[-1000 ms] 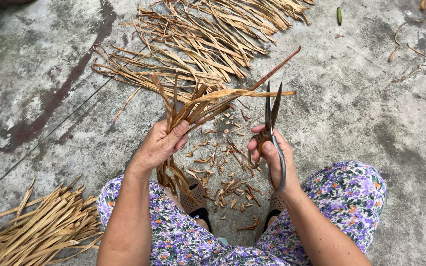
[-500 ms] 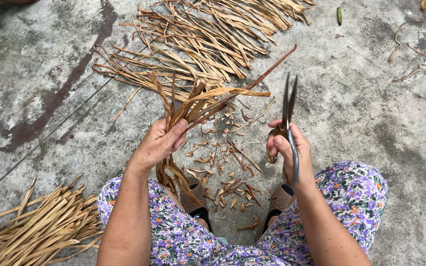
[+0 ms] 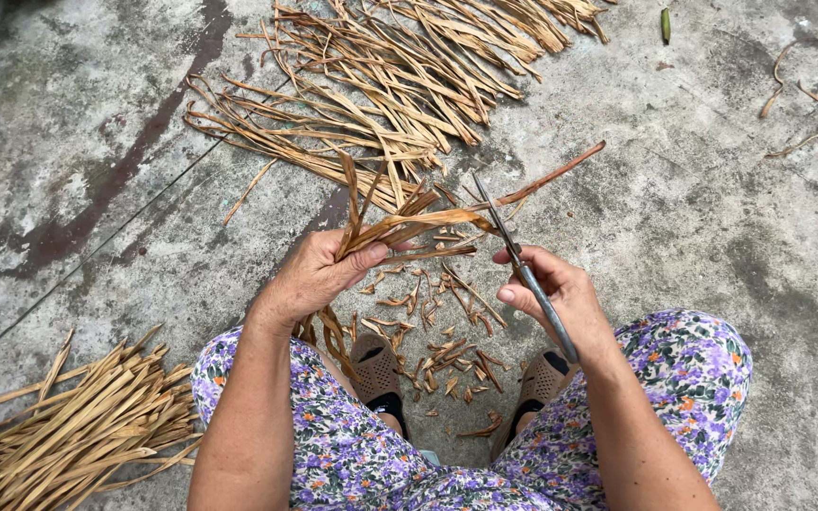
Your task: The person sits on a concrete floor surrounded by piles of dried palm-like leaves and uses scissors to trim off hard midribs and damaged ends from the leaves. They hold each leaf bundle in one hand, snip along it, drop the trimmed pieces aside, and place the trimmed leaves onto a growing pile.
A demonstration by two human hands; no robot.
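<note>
My left hand (image 3: 319, 276) grips a small bunch of dry brown leaf strips (image 3: 409, 225) whose ends fan out up and to the right. My right hand (image 3: 556, 293) holds a pair of grey metal scissors (image 3: 513, 255), blades pointing up-left and nearly touching the strip ends. One long reddish strip (image 3: 551, 178) sticks out to the upper right past the blades. Cut-off scraps (image 3: 437, 341) lie on the concrete between my sandalled feet.
A large loose pile of dry strips (image 3: 400, 76) lies ahead on the concrete floor (image 3: 712, 218). A tidier bundle (image 3: 78, 426) lies at the lower left beside my knee. A small green pod (image 3: 666, 25) and a few twigs (image 3: 797, 90) lie at the upper right.
My right hand has swung the scissors from pointing straight up to leaning up-left, bringing the blades in against the ends of the held bunch. My left hand stays put.
</note>
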